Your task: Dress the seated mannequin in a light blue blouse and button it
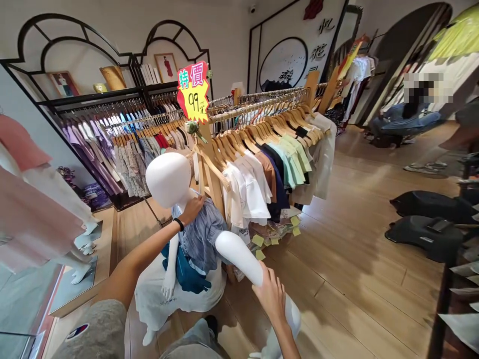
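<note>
A white mannequin (168, 179) sits in front of me, wearing a blue short-sleeved blouse (198, 234) and a long white skirt (187, 306). Teal cloth (189, 274) lies across its lap. My left hand (192, 209), with a black band at the wrist, is closed on the blouse near the collar, just under the mannequin's head; its fingertips are partly hidden. Lower right, my right hand (270, 289) wraps round the mannequin's arm (239, 252), which reaches out of the sleeve towards me.
Behind the mannequin stands a wooden clothes rack (211, 174) full of shirts, topped by a price sign (193, 92). Other mannequins stand on a low platform (107, 234) at left. Black objects (422, 237) lie on the floor at right. A person (407, 114) sits in the background.
</note>
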Demonstrator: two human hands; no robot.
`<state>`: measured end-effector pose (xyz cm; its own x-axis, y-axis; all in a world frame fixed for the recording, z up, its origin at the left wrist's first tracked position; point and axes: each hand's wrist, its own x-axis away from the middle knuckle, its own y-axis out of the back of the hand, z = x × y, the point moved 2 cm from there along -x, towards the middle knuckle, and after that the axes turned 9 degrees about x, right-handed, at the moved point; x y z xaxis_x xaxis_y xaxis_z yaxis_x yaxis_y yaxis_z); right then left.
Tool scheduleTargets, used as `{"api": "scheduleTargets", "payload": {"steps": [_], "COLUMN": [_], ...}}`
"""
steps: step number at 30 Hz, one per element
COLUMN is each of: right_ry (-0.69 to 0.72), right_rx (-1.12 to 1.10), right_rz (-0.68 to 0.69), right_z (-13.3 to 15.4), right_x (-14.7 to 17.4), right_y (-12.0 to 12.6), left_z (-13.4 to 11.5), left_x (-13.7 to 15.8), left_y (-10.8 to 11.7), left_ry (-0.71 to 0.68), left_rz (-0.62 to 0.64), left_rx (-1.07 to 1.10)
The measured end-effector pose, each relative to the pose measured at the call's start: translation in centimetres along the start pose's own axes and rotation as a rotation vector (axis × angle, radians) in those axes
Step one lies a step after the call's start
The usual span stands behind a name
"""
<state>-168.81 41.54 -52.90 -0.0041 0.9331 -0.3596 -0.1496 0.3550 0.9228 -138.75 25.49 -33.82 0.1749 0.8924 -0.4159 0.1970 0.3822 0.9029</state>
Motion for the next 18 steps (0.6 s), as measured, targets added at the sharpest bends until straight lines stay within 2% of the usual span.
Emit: {"api": "scheduleTargets", "payload": {"steps": [4, 9, 13, 18], "right_ry": [-0.038, -0.088, -0.158, -0.221], "right_rx": [-0.045, -0.099, -0.119, -0.053], "right_rz": [-0.032, -0.029, -0.052, -0.055], "right_z": [1.1, 2.0, 1.0, -0.6], "right_x": [-2.1, -4.1, -3.8, -1.5], "right_y": [1.1, 1.4, 1.5, 1.9], "left_z": [-1.4, -3.4, -3.7, -3.4], "left_x": [3.1, 8.0, 7.5, 5.8], "left_y": [-1.0, -3.7, -4.9, -3.6], "left_ry": [-0.018, -0.001, 0.036, -0.031], "left_rz": [0.048, 0.068, 0.042, 0.169], "left_rx": [0.02, 0.04, 0.084, 0.117]}}
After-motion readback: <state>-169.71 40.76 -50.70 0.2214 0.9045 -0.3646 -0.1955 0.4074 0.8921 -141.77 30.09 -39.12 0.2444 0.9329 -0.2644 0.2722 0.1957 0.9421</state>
